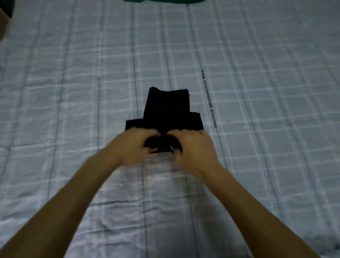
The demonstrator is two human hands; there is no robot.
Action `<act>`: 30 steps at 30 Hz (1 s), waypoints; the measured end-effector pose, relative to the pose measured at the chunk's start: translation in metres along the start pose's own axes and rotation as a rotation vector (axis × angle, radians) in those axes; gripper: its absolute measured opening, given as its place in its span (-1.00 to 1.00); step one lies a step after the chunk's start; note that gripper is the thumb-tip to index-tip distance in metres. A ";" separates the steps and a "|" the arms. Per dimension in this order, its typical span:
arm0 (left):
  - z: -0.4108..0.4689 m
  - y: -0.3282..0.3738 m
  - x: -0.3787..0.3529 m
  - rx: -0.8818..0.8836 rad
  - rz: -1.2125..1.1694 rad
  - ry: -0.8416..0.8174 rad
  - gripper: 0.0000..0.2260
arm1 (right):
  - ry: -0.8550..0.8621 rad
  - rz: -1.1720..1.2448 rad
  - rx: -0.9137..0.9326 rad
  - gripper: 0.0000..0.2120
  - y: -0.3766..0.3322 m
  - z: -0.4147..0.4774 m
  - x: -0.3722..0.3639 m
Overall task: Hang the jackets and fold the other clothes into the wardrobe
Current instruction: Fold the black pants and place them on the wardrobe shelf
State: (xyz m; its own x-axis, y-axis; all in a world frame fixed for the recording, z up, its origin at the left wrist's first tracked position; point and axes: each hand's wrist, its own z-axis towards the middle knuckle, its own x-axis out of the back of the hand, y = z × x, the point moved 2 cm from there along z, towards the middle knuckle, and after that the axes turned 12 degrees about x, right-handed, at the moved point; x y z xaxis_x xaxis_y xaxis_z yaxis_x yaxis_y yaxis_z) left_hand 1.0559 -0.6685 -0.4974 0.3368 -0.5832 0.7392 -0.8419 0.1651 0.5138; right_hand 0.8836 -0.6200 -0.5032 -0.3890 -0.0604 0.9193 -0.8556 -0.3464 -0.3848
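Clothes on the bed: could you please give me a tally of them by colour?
Black garment: 1, partly folded, its near edge gripped by the left hand and the right hand.
Green garment: 1, mostly cut off at the top edge of the view.
Total: 2.

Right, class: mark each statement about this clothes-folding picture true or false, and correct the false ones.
1. The left hand and right hand both grip the near edge of the black garment. True.
2. The garment lies on a wooden floor. False: it lies on a checked bedsheet.
3. A green cloth shows at the top edge. True.
4. The right hand rests away from the garment. False: it holds it.
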 end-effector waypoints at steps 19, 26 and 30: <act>0.133 -0.026 -0.007 0.124 0.452 0.363 0.02 | -0.170 -0.213 0.117 0.03 0.094 0.125 -0.034; 0.190 -0.034 -0.012 0.174 0.493 0.238 0.08 | -0.362 -0.144 0.081 0.12 0.129 0.161 -0.063; 0.185 -0.033 -0.011 0.138 0.480 0.320 -0.12 | -0.288 -0.123 0.080 -0.06 0.128 0.156 -0.062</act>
State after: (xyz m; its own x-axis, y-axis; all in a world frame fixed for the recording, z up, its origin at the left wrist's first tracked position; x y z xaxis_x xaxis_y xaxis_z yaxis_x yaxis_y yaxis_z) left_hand 1.0016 -0.8144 -0.6028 -0.0026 -0.1961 0.9806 -0.9713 0.2335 0.0441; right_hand 0.8514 -0.8063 -0.5962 -0.1616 -0.2722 0.9486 -0.8562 -0.4393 -0.2719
